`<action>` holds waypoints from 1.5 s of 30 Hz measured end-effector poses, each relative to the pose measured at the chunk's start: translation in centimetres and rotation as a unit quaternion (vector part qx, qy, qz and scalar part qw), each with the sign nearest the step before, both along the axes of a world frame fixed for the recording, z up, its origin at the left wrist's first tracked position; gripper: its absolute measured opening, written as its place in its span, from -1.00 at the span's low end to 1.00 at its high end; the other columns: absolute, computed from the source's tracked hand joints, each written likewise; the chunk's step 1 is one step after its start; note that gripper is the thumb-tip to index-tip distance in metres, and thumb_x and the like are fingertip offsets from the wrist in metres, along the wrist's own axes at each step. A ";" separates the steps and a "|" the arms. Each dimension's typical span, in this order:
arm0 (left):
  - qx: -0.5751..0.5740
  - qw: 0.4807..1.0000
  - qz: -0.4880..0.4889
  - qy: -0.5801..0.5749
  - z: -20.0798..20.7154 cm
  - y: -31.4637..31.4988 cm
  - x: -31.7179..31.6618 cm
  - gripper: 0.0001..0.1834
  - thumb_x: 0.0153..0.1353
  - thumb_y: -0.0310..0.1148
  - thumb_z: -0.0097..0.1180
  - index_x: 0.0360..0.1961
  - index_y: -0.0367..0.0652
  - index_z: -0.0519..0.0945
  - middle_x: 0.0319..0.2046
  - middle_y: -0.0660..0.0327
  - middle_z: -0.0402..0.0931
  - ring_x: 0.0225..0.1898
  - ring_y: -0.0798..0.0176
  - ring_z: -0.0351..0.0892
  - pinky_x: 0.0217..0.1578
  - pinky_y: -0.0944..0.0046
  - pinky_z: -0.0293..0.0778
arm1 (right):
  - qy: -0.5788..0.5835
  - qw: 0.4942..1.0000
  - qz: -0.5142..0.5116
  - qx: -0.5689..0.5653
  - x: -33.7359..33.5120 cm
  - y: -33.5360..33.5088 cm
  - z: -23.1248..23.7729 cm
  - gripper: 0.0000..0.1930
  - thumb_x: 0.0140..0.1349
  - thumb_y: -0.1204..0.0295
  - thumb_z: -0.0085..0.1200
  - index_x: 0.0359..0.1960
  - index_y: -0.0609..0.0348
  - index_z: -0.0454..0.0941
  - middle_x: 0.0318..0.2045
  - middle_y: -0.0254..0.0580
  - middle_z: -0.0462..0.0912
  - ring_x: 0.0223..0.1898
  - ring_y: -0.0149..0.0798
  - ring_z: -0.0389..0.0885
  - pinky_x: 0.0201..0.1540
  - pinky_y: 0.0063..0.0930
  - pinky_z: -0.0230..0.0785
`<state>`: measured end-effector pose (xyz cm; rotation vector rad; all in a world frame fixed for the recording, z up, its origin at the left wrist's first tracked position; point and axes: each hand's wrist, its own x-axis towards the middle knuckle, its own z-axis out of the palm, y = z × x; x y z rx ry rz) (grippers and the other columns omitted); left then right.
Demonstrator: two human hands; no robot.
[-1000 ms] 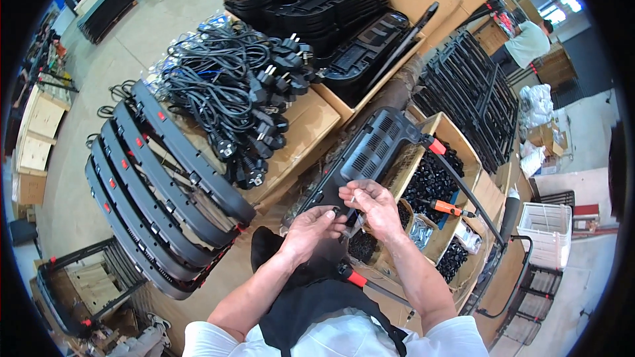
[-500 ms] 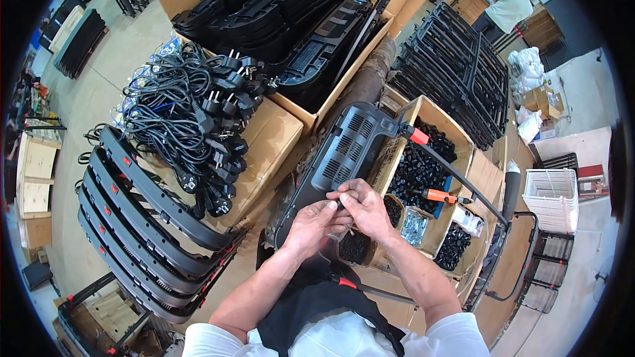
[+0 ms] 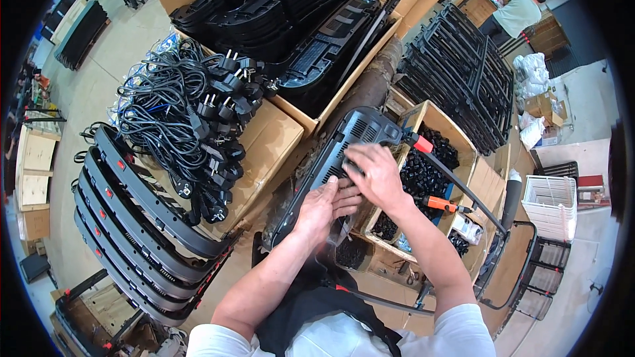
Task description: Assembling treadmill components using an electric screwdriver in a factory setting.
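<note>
A long black plastic cover with vent slots lies slanted in front of me, and both of my hands are over its lower half. My left hand has its thumb up and its fingers stretched toward the other hand. Just above and to the right, my right hand is curled, with its fingers smeared by motion. Whether anything small is in the right hand's fingers is hidden. A wooden bin of small black plastic parts stands right of the cover, with an orange-handled power screwdriver lying across it.
Bundled black power cords lie on a carton at the left. Below them stand stacked curved black panels. A big carton of black covers is ahead. A black frame bar with a red end crosses the bins. Far right, a person bends.
My hands have parted from a shared pinch on a small dark piece. The right one has moved up over the cover; the left has opened its fingers. The view has shifted slightly.
</note>
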<state>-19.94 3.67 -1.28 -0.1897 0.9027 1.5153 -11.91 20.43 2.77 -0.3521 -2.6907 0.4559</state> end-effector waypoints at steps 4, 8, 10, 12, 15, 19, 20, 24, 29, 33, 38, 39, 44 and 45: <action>-0.011 0.998 -0.053 0.029 0.5 -1.4 0.6 -0.44 0.67 -0.04 -0.13 0.32 -0.35 0.48 0.13 -0.07 0.68 0.05 0.06 0.74 0.09 0.09 0.64 | 0.025 0.999 -0.047 0.004 -3.3 2.2 -3.0 -0.69 0.19 0.36 0.37 -0.04 0.16 0.76 0.05 -0.19 0.71 0.14 -0.02 0.60 0.18 -0.10 0.43; -0.018 0.997 -0.068 0.023 0.2 -3.1 1.3 -0.47 0.66 -0.08 -0.11 0.32 -0.35 0.48 0.09 -0.04 0.69 0.01 0.10 0.74 0.06 0.12 0.66 | 0.006 0.999 -0.044 0.002 -4.5 2.8 -4.0 -0.67 0.15 0.36 0.39 -0.05 0.18 0.76 0.05 -0.13 0.70 0.14 0.01 0.58 0.19 -0.08 0.42; -0.026 0.997 -0.071 0.021 0.0 -3.3 1.6 -0.49 0.66 -0.10 -0.10 0.32 -0.35 0.48 0.07 -0.04 0.70 -0.01 0.11 0.75 0.03 0.13 0.67 | 0.009 0.999 -0.053 -0.006 -4.5 3.1 -4.2 -0.67 0.14 0.36 0.39 -0.07 0.18 0.76 0.05 -0.12 0.69 0.15 0.02 0.57 0.20 -0.07 0.42; -0.016 0.998 -0.061 0.022 -0.1 -3.0 2.0 -0.51 0.65 -0.13 -0.07 0.31 -0.36 0.48 0.03 -0.03 0.71 -0.05 0.13 0.76 -0.02 0.15 0.69 | 0.009 0.997 -0.078 -0.014 -4.4 3.3 -3.8 -0.68 0.11 0.33 0.41 -0.12 0.19 0.75 0.06 -0.11 0.68 0.16 0.05 0.55 0.22 -0.06 0.41; -0.020 0.997 -0.063 0.046 0.0 -2.5 2.6 -0.54 0.64 -0.18 -0.03 0.30 -0.36 0.48 -0.01 -0.02 0.72 -0.10 0.15 0.76 -0.06 0.17 0.70 | 0.000 0.997 -0.072 -0.026 -4.0 3.3 -3.0 -0.68 0.14 0.31 0.40 -0.13 0.23 0.70 0.03 -0.12 0.67 0.19 0.04 0.54 0.25 -0.05 0.39; -0.028 0.993 -0.086 0.078 -0.3 -2.0 4.1 -0.59 0.64 -0.18 -0.02 0.23 -0.33 0.52 -0.04 0.05 0.69 -0.13 0.20 0.74 -0.06 0.20 0.69 | 0.044 0.987 -0.118 -0.095 1.8 3.6 -1.1 -0.77 0.23 0.34 0.36 -0.21 0.24 0.68 -0.06 -0.10 0.68 0.03 0.02 0.65 0.07 -0.12 0.53; -0.031 0.992 -0.088 0.084 -0.4 -2.4 4.3 -0.60 0.64 -0.17 -0.02 0.19 -0.33 0.53 -0.06 0.07 0.68 -0.12 0.22 0.72 -0.03 0.20 0.68 | 0.052 0.988 -0.104 -0.099 4.3 3.5 -1.2 -0.83 0.26 0.40 0.34 -0.22 0.22 0.68 -0.20 -0.09 0.68 -0.14 0.03 0.70 -0.10 -0.19 0.58; -0.027 0.988 -0.120 0.093 -0.7 -2.0 6.3 -0.59 0.65 -0.17 -0.03 0.20 -0.33 0.53 -0.05 0.11 0.66 -0.09 0.29 0.67 -0.03 0.25 0.65 | -0.133 0.973 -0.132 -0.133 16.6 0.6 -4.9 -0.86 0.23 0.43 0.31 -0.22 0.19 0.73 -0.31 -0.05 0.70 -0.21 0.06 0.73 -0.15 -0.10 0.62; -0.049 0.981 -0.147 0.113 -1.5 -0.4 9.4 -0.62 0.63 -0.17 0.02 0.14 -0.31 0.56 -0.09 0.08 0.68 -0.12 0.21 0.73 -0.05 0.19 0.69 | -0.282 0.947 -0.060 -0.139 22.2 -0.7 -12.6 -0.72 0.30 0.45 0.15 0.04 0.07 0.70 0.02 -0.05 0.67 0.05 0.05 0.70 0.08 -0.08 0.61; -0.060 0.974 -0.174 0.133 -2.4 1.2 11.3 -0.61 0.62 -0.15 0.03 0.13 -0.32 0.56 -0.07 0.07 0.68 -0.08 0.20 0.72 0.00 0.17 0.69 | -0.315 0.944 0.019 -0.099 22.4 -0.6 -15.1 -0.60 0.38 0.42 0.02 0.23 -0.02 0.63 0.21 -0.04 0.60 0.23 0.02 0.61 0.22 -0.11 0.55; -0.074 0.969 -0.189 0.144 -4.3 3.1 13.6 -0.52 0.61 -0.12 0.04 0.24 -0.36 0.53 0.11 0.00 0.64 0.14 0.09 0.67 0.23 0.10 0.58 | -0.387 0.920 0.003 -0.059 22.5 -0.6 -15.8 -0.67 0.41 0.41 -0.02 0.13 0.06 0.67 0.12 0.08 0.66 -0.03 0.01 0.79 -0.01 -0.13 0.66; -0.074 0.968 -0.192 0.146 -4.3 3.7 14.4 -0.52 0.61 -0.12 0.04 0.24 -0.36 0.53 0.11 0.00 0.64 0.14 0.09 0.67 0.23 0.10 0.58 | -0.385 0.921 0.000 -0.060 22.9 -0.8 -16.6 -0.67 0.41 0.41 -0.02 0.13 0.06 0.67 0.12 0.08 0.66 -0.03 0.01 0.79 -0.01 -0.13 0.66; -0.095 0.963 -0.213 0.134 -6.4 7.2 16.8 -0.40 0.63 -0.06 -0.03 0.42 -0.36 0.40 0.43 -0.05 0.39 0.49 0.01 0.31 0.53 0.00 0.16 | -0.405 0.911 -0.050 -0.050 23.3 -0.5 -17.8 -0.78 0.33 0.39 0.07 -0.15 0.15 0.74 -0.13 0.05 0.75 -0.19 0.02 0.81 -0.15 -0.10 0.66; -0.108 0.960 -0.222 0.131 -6.6 8.1 17.5 -0.38 0.64 -0.06 -0.05 0.45 -0.35 0.37 0.47 -0.07 0.33 0.53 0.01 0.25 0.55 -0.01 0.11 | -0.422 0.900 -0.061 -0.086 24.0 0.0 -18.0 -0.79 0.29 0.38 0.12 -0.15 0.17 0.71 -0.21 0.07 0.74 -0.23 0.03 0.81 -0.22 -0.07 0.66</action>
